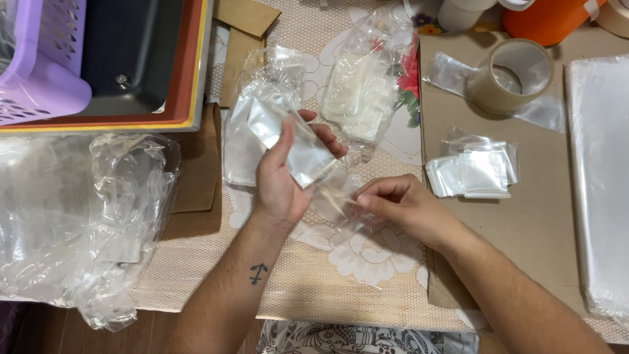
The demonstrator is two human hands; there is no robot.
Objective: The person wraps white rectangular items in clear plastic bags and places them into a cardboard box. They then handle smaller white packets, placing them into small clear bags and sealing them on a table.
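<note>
Left hand [282, 177] grips one clear bag [298, 141]; right hand [400, 206] pinches one thin stick [334, 200].

Home packing table [367, 275] (lace tablecloth)

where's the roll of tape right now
In the head view the roll of tape lies at upper right on the brown cardboard sheet, just above the small stack of clear bags.
</note>
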